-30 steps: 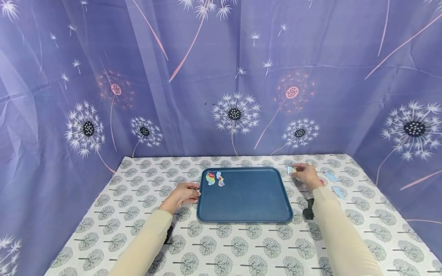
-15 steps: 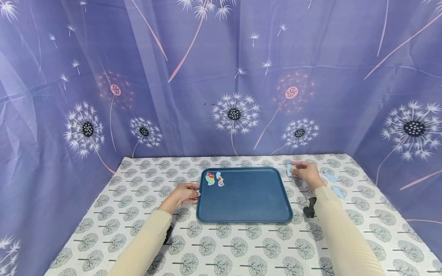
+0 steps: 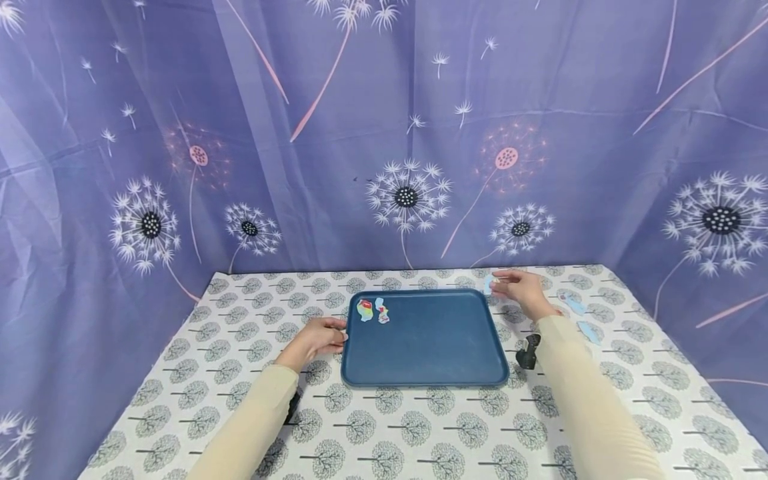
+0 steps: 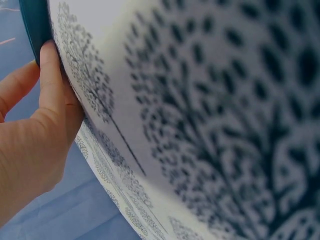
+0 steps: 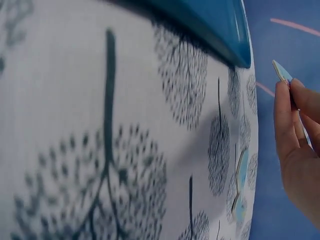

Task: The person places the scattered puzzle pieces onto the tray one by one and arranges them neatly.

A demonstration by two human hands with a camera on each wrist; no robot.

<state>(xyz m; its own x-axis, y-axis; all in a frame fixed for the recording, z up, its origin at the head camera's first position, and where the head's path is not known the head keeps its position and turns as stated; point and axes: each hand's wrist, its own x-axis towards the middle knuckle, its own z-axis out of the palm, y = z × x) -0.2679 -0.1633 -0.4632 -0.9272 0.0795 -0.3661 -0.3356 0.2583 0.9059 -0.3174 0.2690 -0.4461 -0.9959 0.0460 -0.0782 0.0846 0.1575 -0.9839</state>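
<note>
Thumb and fingers of my right hand (image 3: 523,292) pinch a flat light-blue puzzle piece (image 3: 489,285) just off the far right corner of a dark blue tray (image 3: 426,347). In the right wrist view, that piece (image 5: 281,71) stands edge-up between the fingertips, raised over the tablecloth. My left hand (image 3: 317,339) grips the tray's left rim; the left wrist view shows its fingers (image 4: 50,75) against the tray edge (image 4: 35,25). At the tray's far left corner lie two puzzle pieces, one red, yellow and green (image 3: 365,310), the other light blue with red (image 3: 382,311).
Right of my right hand, light-blue puzzle pieces lie on the table, one farther back (image 3: 573,304) and one nearer (image 3: 589,332). A tree-print cloth (image 3: 384,427) covers the table. Behind it hangs a purple dandelion curtain (image 3: 336,200).
My right hand has moved left and slightly away, carrying the puzzle piece towards the tray's far right corner. My left hand and the tray have stayed in place.
</note>
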